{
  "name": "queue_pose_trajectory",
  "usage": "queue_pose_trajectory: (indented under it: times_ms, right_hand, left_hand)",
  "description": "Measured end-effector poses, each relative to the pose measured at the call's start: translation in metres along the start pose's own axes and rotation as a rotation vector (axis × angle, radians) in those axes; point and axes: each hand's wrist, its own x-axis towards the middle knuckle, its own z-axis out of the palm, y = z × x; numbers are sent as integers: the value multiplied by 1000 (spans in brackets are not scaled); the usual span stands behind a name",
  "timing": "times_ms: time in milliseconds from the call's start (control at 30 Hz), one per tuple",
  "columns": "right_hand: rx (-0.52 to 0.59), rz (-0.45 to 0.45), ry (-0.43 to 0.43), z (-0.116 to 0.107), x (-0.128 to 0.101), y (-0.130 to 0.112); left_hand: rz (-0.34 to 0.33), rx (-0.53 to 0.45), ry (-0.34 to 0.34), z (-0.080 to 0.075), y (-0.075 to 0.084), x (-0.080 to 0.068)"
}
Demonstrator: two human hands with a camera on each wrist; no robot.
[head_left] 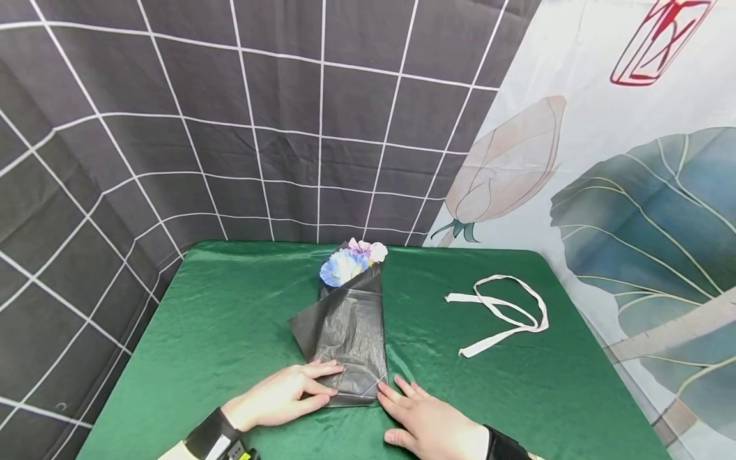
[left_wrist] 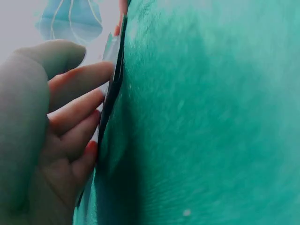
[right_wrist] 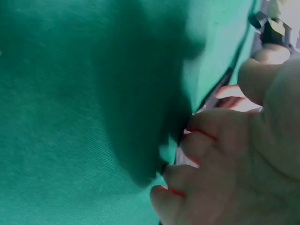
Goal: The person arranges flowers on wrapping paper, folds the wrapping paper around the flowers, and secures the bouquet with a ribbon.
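Note:
A bouquet wrapped in black paper (head_left: 356,326) lies on the green cloth, its bottom edge folded up toward me. Blue and pink flowers (head_left: 345,266) show at the far end of the wrap. My left hand (head_left: 282,393) rests its fingers on the lower left of the paper. In the left wrist view the left fingers (left_wrist: 77,112) lie along the paper's edge. My right hand (head_left: 428,418) touches the lower right corner of the wrap with its fingertips, the thumb spread on the cloth. The stems are hidden inside the paper.
A loose white ribbon (head_left: 512,326) lies looped on the right of the green tablecloth (head_left: 230,306). Behind the table hangs a dark gridded backdrop (head_left: 282,153), with a floral-print curtain (head_left: 517,211) to the right.

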Motion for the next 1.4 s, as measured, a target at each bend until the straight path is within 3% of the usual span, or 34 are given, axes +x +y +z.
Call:
queue_pose_trajectory:
  times_ms: [167, 300, 400, 600, 700, 800, 900, 1000, 1100, 1200, 1400]
  right_hand:
    - [175, 75, 94, -9, 9, -3]
    - [221, 121, 179, -10, 17, -4]
    - [252, 150, 218, -9, 23, -5]
    - [251, 158, 280, -8, 29, -9]
    - [252, 161, 279, -7, 31, -11]
    - [266, 162, 262, -6, 33, -13]
    - [289, 159, 239, -4, 35, -14]
    - [305, 146, 214, -2, 36, -15]
    - [303, 118, 183, -1, 37, -15]
    - [280, 96, 152, 1, 38, -15]
    - [262, 103, 97, 3, 42, -14]
  left_hand:
    - [19, -1, 191, 2, 6, -5]
    - [47, 27, 387, 4, 13, -8]
    - [103, 33, 524, 6, 16, -9]
    - [295, 3, 772, 7, 18, -7]
    - [291, 1, 859, 3, 23, -8]
    - [131, 7, 929, 3, 24, -12]
    - [-180, -54, 947, 4, 22, -16]
    - [-501, -244, 847, -1, 27, -16]
    - [-726, -445, 682, -7, 31, -13]
    - [-814, -586, 576, -12, 32, -7]
    - [-873, -772, 573, -13, 26, 5]
